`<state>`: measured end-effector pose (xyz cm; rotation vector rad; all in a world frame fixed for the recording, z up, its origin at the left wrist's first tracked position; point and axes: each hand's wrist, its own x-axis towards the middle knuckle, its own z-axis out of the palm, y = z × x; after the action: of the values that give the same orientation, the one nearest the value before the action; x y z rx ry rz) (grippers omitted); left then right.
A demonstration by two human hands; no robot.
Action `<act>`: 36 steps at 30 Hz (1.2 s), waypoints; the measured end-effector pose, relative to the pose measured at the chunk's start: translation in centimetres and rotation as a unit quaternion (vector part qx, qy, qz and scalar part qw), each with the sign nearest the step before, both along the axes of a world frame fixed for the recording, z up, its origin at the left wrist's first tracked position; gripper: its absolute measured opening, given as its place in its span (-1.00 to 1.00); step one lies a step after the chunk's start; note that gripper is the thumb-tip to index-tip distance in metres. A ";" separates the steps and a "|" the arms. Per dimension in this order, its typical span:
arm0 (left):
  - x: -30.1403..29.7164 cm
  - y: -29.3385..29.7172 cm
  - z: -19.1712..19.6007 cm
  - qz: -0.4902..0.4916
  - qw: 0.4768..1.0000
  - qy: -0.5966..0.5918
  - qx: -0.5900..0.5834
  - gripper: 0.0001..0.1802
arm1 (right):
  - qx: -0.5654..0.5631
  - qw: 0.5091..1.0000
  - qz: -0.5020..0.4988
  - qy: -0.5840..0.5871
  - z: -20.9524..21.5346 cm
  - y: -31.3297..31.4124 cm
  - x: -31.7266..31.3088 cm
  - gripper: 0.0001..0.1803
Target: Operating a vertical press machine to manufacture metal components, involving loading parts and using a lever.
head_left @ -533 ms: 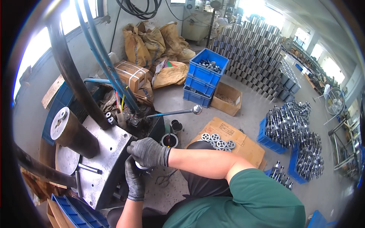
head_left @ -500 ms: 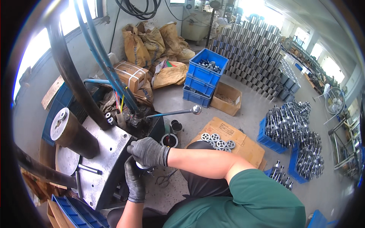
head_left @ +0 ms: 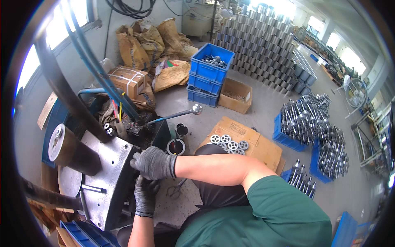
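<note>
The right hand curled beside the left hand; I couldn't tell what their fingers held, left of which lay a steel plate.

Two gloved hands, right and left, meet beside a steel plate. Leftward, the plate and its thick cylinder block passage. Farther off, a ball-ended lever slants over the way, with round containers on its right. Scissors and a knee crowd the near right. Open floor lies between the stacked blue crates, far, and the cardboard sheet, nearer.
</note>
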<state>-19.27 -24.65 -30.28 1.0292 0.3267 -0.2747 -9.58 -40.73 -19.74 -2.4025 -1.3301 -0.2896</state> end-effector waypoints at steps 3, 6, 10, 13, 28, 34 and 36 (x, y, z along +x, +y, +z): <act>0.6 -0.2 -1.0 -0.015 1.000 -0.003 -0.016 -0.43 | -0.025 0.999 0.015 0.024 0.1 0.1 -0.9 -0.64; 0.6 0.4 -2.3 0.007 0.995 0.039 -0.095 -0.53 | -0.011 0.999 0.028 0.024 -0.3 0.1 -1.6 -0.65; 0.2 0.3 -3.5 -0.033 0.995 0.034 -0.084 -0.56 | 0.032 0.999 0.026 0.034 -1.9 -0.2 -2.3 -0.64; -0.9 -0.4 -2.5 -0.036 0.986 0.082 -0.140 -0.59 | 0.062 0.986 -0.008 0.156 -3.0 -0.2 -1.5 -0.66; -2.7 -1.3 -2.5 -0.122 0.966 0.058 -0.218 -0.54 | -0.275 0.931 0.071 0.230 -8.9 -1.1 1.8 -0.67; -1.3 -2.2 -2.4 -0.089 0.985 0.040 -0.145 -0.55 | -0.258 0.938 0.026 0.230 -7.2 -1.6 2.1 -0.65; -1.2 -2.3 -2.2 -0.090 0.989 0.038 -0.112 -0.53 | -0.260 0.938 0.019 0.230 -6.9 -2.0 1.9 -0.65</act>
<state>-20.47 -26.98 -32.50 0.8292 0.2646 -0.5040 -7.67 -42.71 -26.66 -2.6096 -1.3367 0.6830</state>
